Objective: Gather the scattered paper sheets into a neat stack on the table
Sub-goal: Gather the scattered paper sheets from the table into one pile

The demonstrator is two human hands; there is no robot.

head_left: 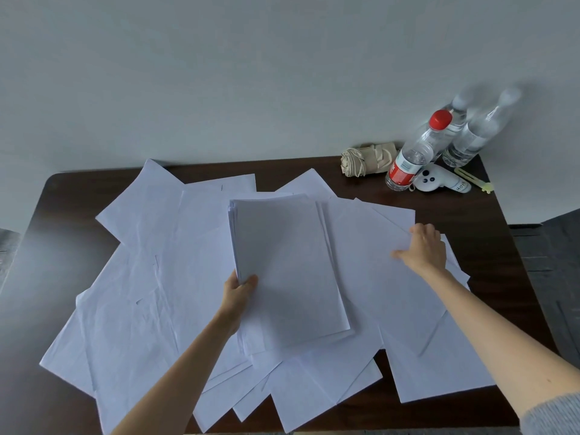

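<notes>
Writing is scarce and sits in the upper right of the frame. A white controller (439,182) carries a handwritten mark that begins "HO", and the rest is unclear. Just beside it, a clear bottle (414,155) with a red cap wears a red and white label whose print is too small to read. Two more clear bottles (470,133) behind it are blurred. A rolled beige cloth bundle (364,158) lies to their left and a pale yellow clip (472,178) to their right.

All of this rests on a dark brown table (489,211) with rounded corners, pushed against a plain pale grey wall (219,73). A dark grey surface (555,262) shows at the right edge.

Loose sheets (150,277) of white paper fan across most of the table, overlapping at many angles. At centre, the stack (288,265) lies above them; the left hand (238,290) grips its lower left edge, thumb on top. The right hand (423,246), at centre right, grips the far edge of a loose sheet (370,233) with fingers curled over it and thumb stretched across the paper. A grey sleeve (552,412) shows at lower right.
</notes>
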